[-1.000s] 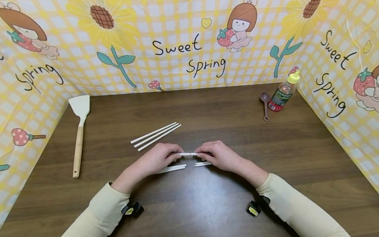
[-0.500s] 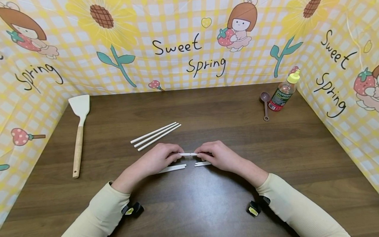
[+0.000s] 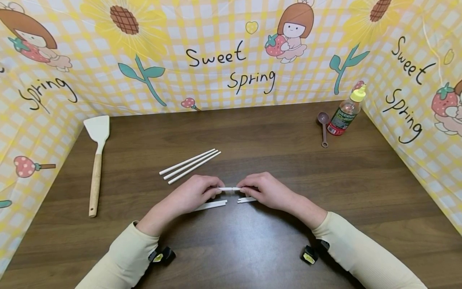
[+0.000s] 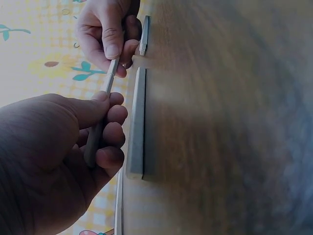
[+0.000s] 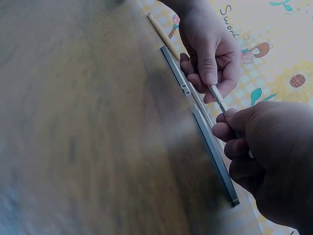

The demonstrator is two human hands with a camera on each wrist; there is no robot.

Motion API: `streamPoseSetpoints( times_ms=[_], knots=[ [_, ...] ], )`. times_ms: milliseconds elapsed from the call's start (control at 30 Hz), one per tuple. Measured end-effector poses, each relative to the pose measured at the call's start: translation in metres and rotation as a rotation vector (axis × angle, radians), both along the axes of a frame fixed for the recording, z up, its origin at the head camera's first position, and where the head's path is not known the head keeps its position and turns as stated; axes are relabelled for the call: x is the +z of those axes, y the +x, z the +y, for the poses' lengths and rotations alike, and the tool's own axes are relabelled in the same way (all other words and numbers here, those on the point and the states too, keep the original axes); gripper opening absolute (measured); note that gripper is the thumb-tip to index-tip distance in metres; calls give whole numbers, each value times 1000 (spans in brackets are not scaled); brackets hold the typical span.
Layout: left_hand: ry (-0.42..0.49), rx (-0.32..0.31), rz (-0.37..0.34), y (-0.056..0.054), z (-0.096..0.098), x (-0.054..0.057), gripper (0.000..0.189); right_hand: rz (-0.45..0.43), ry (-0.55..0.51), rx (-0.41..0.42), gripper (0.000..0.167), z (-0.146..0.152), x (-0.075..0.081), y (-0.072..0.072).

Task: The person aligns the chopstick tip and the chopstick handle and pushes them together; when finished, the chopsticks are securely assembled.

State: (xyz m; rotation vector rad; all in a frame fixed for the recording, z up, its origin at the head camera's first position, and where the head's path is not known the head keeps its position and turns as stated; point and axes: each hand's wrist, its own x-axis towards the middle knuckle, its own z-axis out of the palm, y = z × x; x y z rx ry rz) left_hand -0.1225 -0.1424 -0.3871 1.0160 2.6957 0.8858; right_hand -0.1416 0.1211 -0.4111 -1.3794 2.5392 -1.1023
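Over the middle of the table, both hands hold a slim white chopstick nearly level, with a seam showing between them. My left hand pinches its left part between thumb and fingers; in the left wrist view the thumb lies along it. The right part is pinched by my right hand, its fingertips near the seam. Below the left hand lie short white chopstick pieces, side by side. More such pieces lie partly hidden below the right hand, a small gap separating the two groups.
Three longer white chopsticks lie slanted behind the left hand. A white spatula with a wooden handle is at the left. At the back right stand a yellow-capped bottle and a brown measuring spoon lying beside it. Patterned cloth borders the table.
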Motion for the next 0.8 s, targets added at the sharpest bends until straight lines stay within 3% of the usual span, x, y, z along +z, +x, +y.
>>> streamPoseSetpoints(
  times_ms=[800],
  knots=[
    [-7, -1, -2, 2, 2, 2, 6, -3, -13, 9, 12, 0, 1, 1]
  ],
)
